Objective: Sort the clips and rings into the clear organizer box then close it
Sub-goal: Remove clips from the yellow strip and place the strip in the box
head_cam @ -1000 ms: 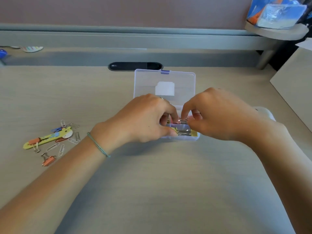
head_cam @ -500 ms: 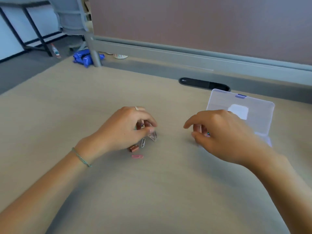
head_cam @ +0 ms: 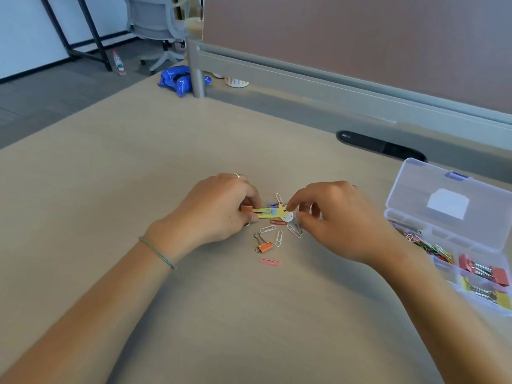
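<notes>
**Head view: both hands down on the loose pile, box waiting off to the right**

Head view, and we're right over the scatter of clips in the middle of the desk (head_cam: 138,176). The left hand (head_cam: 213,209) has its grip pinched on an orange binder clip (head_cam: 246,209) at the left end of a yellow giraffe-shaped cutter (head_cam: 273,212), which lies lengthwise left to right between the two hands. The right hand (head_cam: 340,217) comes in from the other side, thumb and forefinger curled close at the giraffe's white head, just where a cluster of silver paper clips (head_cam: 294,230) lies. Whether that grip has closed on a clip or is only touching, I cannot tell.

Here's the relation that matters: the clear organizer box (head_cam: 454,217) sits well to the right, lid open and leaning back, so anything lifted travels rightward, and the right hand is plainly the nearer carrier. The left hand's clip has the longer trip across.

What's left on the desk is small and flat: thin wire paper clips in silver and white, a pink paper clip (head_cam: 270,262) nearest the person, and a second orange binder clip (head_cam: 263,244) with its wire handles pointing up-left. Inside the box, the compartments already show a tangle of coloured paper clips (head_cam: 432,249), red binder clips (head_cam: 484,270) and yellow binder clips (head_cam: 487,293). By my reading the sorting is well along, with this last pile to clear before the lid comes down.
</notes>
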Demonstrator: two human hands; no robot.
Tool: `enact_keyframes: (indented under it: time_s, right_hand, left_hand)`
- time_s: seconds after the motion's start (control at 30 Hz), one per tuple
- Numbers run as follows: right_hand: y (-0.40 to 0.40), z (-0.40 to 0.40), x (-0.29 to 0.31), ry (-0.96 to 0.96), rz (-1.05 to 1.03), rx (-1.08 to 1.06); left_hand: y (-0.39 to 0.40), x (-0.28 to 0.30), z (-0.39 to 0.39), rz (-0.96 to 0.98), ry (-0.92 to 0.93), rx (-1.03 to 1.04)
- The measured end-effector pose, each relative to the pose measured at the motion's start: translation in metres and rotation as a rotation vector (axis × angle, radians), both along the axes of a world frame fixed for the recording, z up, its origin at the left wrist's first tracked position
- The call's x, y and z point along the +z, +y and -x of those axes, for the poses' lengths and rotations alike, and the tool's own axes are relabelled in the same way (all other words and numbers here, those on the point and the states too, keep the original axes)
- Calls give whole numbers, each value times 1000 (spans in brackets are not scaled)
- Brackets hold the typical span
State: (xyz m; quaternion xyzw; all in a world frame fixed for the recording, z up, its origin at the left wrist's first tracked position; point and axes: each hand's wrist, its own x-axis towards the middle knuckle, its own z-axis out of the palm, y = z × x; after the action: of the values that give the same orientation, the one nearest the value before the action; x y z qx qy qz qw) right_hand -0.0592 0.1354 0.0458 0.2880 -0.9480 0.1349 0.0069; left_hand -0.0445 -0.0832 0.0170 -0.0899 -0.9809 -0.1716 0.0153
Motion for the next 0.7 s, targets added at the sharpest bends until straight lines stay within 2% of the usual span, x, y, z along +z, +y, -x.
enact_keyframes:
  time_s: [0.27, 0.57, 0.7]
  right_hand:
    - [3, 4, -5, -9, 27, 2]
    - [-1, 10, -19, 33, 143, -35]
    - [2, 12, -21, 57, 197, -55]
  left_hand:
    - [4, 0, -2, -91, 47, 27]
    - [10, -1, -5, -304, 119, -10]
    - [9, -1, -5, -339, 107, -32]
